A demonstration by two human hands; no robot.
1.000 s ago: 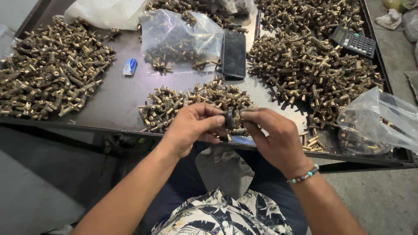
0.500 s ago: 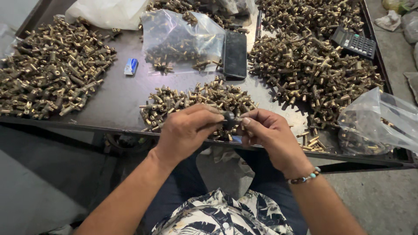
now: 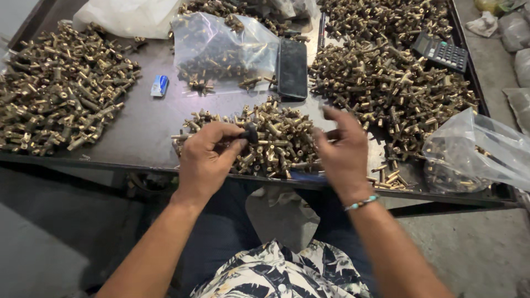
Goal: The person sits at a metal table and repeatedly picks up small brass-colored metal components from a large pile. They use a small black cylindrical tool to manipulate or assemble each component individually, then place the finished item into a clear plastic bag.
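On the dark counter [image 3: 143,132], near its front edge: one central heap of brass fittings [image 3: 276,140], directly beneath both hands. Left hand [image 3: 207,160]: fingers closed, pinching a small dark fitting [image 3: 250,133] between thumb and fingertips, just above the central heap. Right hand [image 3: 343,152]: fingers spread loose and blurred, grasping nothing, hovering over the heap's right edge; beaded bracelet [image 3: 361,202] at the wrist. Left of the counter: a large pile of brass fittings [image 3: 61,94]. Right: a larger spread of the same parts [image 3: 386,83], with a calculator [image 3: 441,52] at its far side. Centre back: a clear plastic bag [image 3: 221,49] part-filled with fittings, a black phone [image 3: 292,69] lying flat beside it, and a small blue-and-white object [image 3: 159,86]. Right front: a second clear bag [image 3: 477,152] holding fittings.
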